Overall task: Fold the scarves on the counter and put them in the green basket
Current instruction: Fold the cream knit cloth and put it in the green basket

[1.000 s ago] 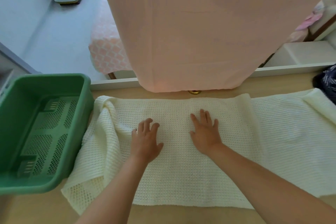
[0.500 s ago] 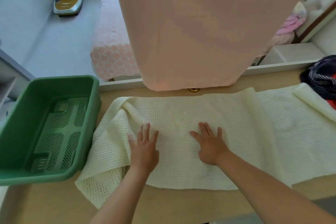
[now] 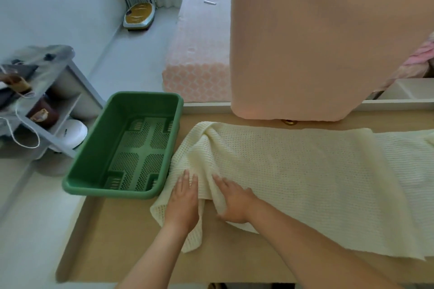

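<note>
A cream knitted scarf (image 3: 305, 178) lies spread across the wooden counter (image 3: 112, 241), running off to the right. Its left end is bunched and wrinkled beside the green basket (image 3: 77, 185), which stands empty at the counter's left end. My left hand (image 3: 183, 202) lies flat on the scarf's left end, fingers straight. My right hand (image 3: 234, 202) rests on the scarf close beside it, its thumb side against a raised fold of cloth.
A pink cloth panel (image 3: 328, 42) hangs over the back of the counter. A small brass knob (image 3: 288, 122) shows under it. A grey shelf unit (image 3: 47, 101) with clutter stands left of the counter. A bed (image 3: 199, 54) lies beyond.
Both hands slid left along the scarf toward its end near the basket and came close together. The view shifted left, and the dark scarf at the right is out of sight.
</note>
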A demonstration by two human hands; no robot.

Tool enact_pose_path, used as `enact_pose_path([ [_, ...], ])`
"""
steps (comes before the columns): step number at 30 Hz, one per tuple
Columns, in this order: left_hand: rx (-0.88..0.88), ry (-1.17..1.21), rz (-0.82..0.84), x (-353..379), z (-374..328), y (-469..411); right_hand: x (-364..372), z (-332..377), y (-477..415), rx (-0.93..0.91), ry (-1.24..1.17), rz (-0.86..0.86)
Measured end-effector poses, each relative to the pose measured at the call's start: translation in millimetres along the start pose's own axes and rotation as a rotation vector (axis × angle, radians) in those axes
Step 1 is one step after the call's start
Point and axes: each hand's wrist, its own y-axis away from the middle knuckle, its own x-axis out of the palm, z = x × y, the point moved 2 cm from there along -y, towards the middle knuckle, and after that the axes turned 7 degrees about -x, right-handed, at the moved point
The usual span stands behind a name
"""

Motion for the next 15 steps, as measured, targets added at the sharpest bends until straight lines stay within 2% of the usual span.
enact_pose_path([
  [2,-0.010,-0.063,0.023,-0.3,5.0,-0.7,5.7,-15.5,8.4,0.035,0.054,0.016],
  [7,0.074,-0.155,-0.093,-2.6,6.4,-5.6,1.0,-62.6,40.6,0.111,0.191,0.034],
  [11,0.227,0.036,-0.116,0.7,0.4,-11.1,-8.3,-63.4,39.8,0.192,0.297,-0.029],
  [15,0.343,0.271,-0.043,-14.2,-24.8,-6.6,-8.7,-21.8,28.1,-0.046,0.134,-0.221],
])
